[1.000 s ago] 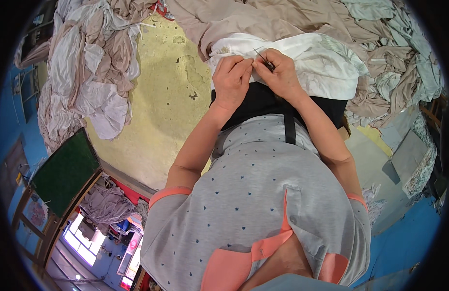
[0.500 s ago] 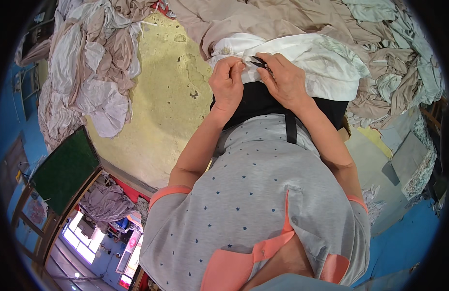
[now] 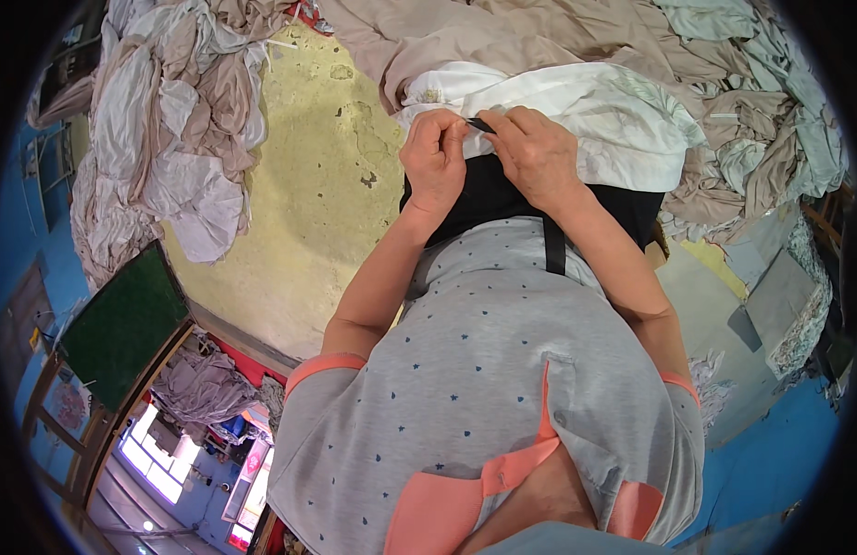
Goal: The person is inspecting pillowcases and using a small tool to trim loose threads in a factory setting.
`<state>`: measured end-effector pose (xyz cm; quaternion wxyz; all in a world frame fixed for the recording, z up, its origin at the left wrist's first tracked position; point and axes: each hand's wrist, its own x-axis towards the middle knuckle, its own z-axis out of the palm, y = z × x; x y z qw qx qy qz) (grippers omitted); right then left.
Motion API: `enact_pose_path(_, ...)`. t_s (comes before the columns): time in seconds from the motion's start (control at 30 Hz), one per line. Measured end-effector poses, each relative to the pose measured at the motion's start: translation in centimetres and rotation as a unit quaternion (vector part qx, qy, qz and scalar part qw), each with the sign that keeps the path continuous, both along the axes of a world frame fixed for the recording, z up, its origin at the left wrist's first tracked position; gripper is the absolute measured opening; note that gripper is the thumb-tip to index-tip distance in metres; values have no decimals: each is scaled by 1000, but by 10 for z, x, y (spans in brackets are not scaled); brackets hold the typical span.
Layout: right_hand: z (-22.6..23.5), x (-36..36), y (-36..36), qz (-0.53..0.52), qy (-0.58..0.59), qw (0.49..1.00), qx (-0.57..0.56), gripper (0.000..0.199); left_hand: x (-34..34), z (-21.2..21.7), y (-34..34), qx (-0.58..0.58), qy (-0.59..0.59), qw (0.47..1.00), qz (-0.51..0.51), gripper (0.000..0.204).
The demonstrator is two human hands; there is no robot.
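White cloth (image 3: pixel 623 120) with a small patterned patch lies bunched over my lap, on a black apron (image 3: pixel 489 190). My left hand (image 3: pixel 433 157) is closed in a pinch above its near left part. Whatever sits between those fingertips is too small to make out. My right hand (image 3: pixel 540 153) is wrapped round a pair of small dark thread snips (image 3: pixel 481 125), and most of the tool is hidden in the palm. The blades look closed and point left, with their tip right at the left fingertips.
Beige and pale cloth (image 3: pixel 521 37) is heaped beyond my lap and round to the right. Another heap of grey-white and beige cloth (image 3: pixel 174 120) lies at the left. Between them shows a worn yellow surface (image 3: pixel 299 203). A dark green panel (image 3: pixel 123 324) stands at lower left.
The snips' blades were spread apart and now look closed. My right hand has shifted slightly left and down, bringing their tip to the left fingertips. My left hand has barely moved.
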<state>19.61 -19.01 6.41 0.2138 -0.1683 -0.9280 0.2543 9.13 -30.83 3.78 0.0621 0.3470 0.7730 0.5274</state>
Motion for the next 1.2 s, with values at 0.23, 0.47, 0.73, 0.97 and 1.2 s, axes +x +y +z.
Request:
enact_pose_path(0.23, -4, -2, 0, -1, 2, 1000, 10, 25, -1, 0, 1, 6, 17, 1000, -5, 11)
enact_pose_path(0.47, 3, 0, 5, -30, 13, 997, -71, 28, -11, 5, -18, 66, -109, 979, 161, 5)
enact_pose_path(0.73, -4, -24, 44, -45, -54, 989, -130, 29, -95, -19, -129, -486, 431, 714, 259, 50)
enact_pose_path(0.97, -11, -14, 61, 33, -120, 946, -299, 34, -80, -74, -96, -208, -105, 972, 16, 56)
enact_pose_path(1.2, 6, -8, 53, -4, -94, 931, -353, 15, -95, -111, -58, -332, -138, 922, -142, 34)
